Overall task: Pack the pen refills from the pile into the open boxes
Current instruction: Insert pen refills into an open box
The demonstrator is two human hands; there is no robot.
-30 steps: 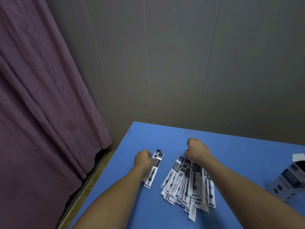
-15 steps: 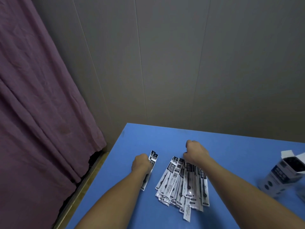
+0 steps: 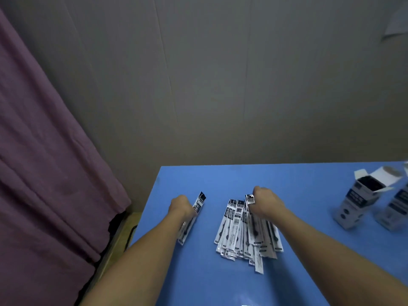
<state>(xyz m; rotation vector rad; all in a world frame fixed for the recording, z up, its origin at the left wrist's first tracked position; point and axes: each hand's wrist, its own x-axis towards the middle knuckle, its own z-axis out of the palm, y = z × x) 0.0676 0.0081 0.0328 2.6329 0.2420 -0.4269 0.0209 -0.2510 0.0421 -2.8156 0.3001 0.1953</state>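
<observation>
Left of the pile (image 3: 247,233) on the counter (image 3: 298,184), the left hand (image 3: 182,206) grips one refill (image 3: 195,214); the right hand (image 3: 263,204) pinches the pile's far ends, seemingly light, slippery, flexible sleeves best held near an end.

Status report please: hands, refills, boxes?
Left hand grips refills. Right hand pinches one from the pile. Open boxes at right; path clear.

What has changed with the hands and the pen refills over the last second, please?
The right hand has lifted the top of one refill off the pile. The left hand still holds its small bunch beside the pile. The open boxes stay put on the blue table.
</observation>
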